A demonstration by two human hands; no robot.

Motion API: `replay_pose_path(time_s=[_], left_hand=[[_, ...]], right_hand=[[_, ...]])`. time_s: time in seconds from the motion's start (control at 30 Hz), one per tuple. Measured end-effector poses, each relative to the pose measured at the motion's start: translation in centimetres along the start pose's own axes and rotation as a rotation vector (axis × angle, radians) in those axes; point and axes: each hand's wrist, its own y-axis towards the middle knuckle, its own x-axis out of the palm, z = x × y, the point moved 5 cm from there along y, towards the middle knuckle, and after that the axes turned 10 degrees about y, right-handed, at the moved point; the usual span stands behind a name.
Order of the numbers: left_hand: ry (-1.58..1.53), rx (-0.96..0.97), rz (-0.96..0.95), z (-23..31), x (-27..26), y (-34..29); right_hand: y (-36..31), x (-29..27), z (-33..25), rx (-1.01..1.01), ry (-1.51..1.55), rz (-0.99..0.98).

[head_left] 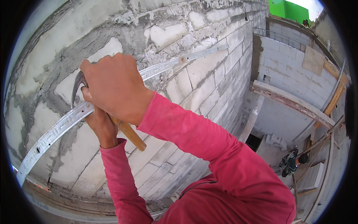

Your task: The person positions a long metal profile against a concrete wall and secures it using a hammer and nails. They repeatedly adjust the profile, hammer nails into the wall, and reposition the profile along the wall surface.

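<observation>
A claw hammer (131, 135) is in my right hand (113, 84), which is closed around it close to its head. Its curved dark claw sticks out on the left against the wall, and its wooden handle points down to the right. My left hand (100, 125) is beneath the right one, curled in by a long perforated metal strip (56, 130). The right hand and the strip cover most of its fingers, so what they grip is hidden. The strip runs across the block wall (160, 33) from lower left to upper right, passing behind my right hand.
Rough grey mortar patches the wall. At the right, a concrete beam (291, 102) spans a lower space beside another block wall (279, 56). Timber posts (333, 91) and poles stand along that side. Far below, a person (292, 162) is near some blocks (276, 142).
</observation>
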Motion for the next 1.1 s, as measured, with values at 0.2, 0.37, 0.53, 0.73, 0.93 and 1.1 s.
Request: replay_pose_path(time_s=[0.2, 0.37, 0.53, 0.73, 0.93, 1.1], left_hand=[[-0.089, -0.029, 0.090, -1.4, 0.7, 0.0], [0.027, -0.069, 0.108, -1.2, -0.3, 0.7], [0.296, 0.037, -0.050, 3.7, 2.6, 0.0], [0.315, 0.110, -0.076, 5.4, 3.9, -0.9], [0.358, 0.187, -0.088, 5.5, 3.0, -0.5], [0.304, 0.129, -0.101, 6.0, 4.1, -0.7]], right_hand=[[0.1, -2.1, 2.5, 0.008, 0.333, 0.167], [-0.1, -2.1, 5.6, 0.085, 0.656, 0.374], [-3.1, -3.6, 8.5, 0.035, 0.374, 0.409], [-5.4, -9.0, 6.3, -0.130, -0.041, 0.446], [-2.2, -5.9, 5.5, -0.182, 0.195, 0.126], [-1.4, -6.4, 5.9, -0.139, 0.441, 0.073]])
